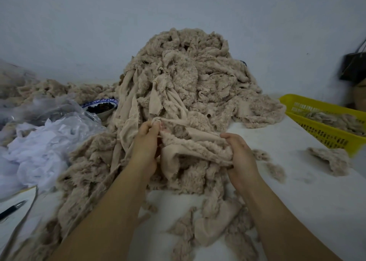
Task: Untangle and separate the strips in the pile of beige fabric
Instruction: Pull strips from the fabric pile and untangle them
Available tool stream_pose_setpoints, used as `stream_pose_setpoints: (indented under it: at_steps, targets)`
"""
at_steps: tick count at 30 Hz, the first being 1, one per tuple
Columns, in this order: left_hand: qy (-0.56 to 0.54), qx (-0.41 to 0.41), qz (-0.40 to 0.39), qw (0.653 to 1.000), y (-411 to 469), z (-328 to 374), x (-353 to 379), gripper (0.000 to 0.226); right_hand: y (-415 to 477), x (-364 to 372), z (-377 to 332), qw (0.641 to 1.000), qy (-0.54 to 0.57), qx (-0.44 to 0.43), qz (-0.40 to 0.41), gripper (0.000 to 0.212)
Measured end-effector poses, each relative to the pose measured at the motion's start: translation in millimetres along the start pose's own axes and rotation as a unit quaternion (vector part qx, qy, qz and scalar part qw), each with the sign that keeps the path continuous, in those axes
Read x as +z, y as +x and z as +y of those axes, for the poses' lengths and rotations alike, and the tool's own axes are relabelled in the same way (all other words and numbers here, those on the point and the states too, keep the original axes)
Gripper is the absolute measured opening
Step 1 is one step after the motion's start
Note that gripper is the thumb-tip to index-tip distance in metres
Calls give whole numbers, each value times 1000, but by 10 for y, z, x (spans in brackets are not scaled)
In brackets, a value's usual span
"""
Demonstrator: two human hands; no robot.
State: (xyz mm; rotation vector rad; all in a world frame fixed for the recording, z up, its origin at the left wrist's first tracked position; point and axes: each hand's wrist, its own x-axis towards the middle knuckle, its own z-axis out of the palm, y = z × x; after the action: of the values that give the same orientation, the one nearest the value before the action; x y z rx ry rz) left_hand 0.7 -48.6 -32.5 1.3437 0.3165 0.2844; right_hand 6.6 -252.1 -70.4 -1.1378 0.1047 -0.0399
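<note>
A tall pile of beige fleece fabric (190, 72) rises in the middle of the white table, its strips knotted together and trailing toward me. My left hand (147, 142) pinches the end of one beige strip (194, 142) at the pile's foot. My right hand (238, 151) grips the same strip further right, fingers curled into the fluffy side. The strip stretches between both hands, slightly bunched. More strips (208, 227) hang below my forearms over the table's front.
A yellow plastic basket (326, 134) with beige scraps stands at the right. Loose scraps (330, 159) lie on the white table (297, 191). At the left are crumpled clear and white plastic bags (39, 142), a bowl of dark items (101, 107), and a pen (11, 209) on paper.
</note>
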Motion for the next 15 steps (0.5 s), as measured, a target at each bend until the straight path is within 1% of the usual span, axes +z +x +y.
stream_pose_setpoints:
  at_steps: [2,3,4,5,6,8,9,10,11,12,13,14,15]
  targets:
    - [150,58,7,987,1,-23,-44,20,8,-34,-8,1000,8,1,8,28]
    - [207,85,17,975,6,-29,-64,26,11,-36,-12,999,33,15,1,26]
    - [232,102,28,967,5,-24,-78,31,5,-31,-21,998,60,33,-14,25]
    - [232,107,36,966,9,-15,-84,30,-12,-15,-34,995,80,51,-32,25]
    - [211,102,40,971,9,-2,-95,26,-19,-5,-35,993,96,58,-47,26]
    - [136,54,36,989,-2,38,-103,25,-29,17,-18,990,118,47,-64,30]
    - [96,28,33,994,-7,49,-100,26,-25,16,8,993,103,33,-55,35]
    - [58,11,28,998,-13,50,-82,26,-21,15,37,998,51,8,-37,38]
    - [23,0,22,999,-25,41,-49,26,-33,20,62,999,-29,-30,-19,37]
    - [-15,-10,20,1000,-39,22,0,24,-62,29,83,991,-110,-82,-6,32]
    - [-52,-21,19,998,-59,2,56,23,-95,47,100,975,-172,-139,2,25]
    - [-90,-32,17,995,-84,-8,115,22,-130,64,115,958,-213,-190,5,24]
    - [-128,-40,12,991,-103,-6,167,21,-160,78,135,941,-244,-233,10,28]
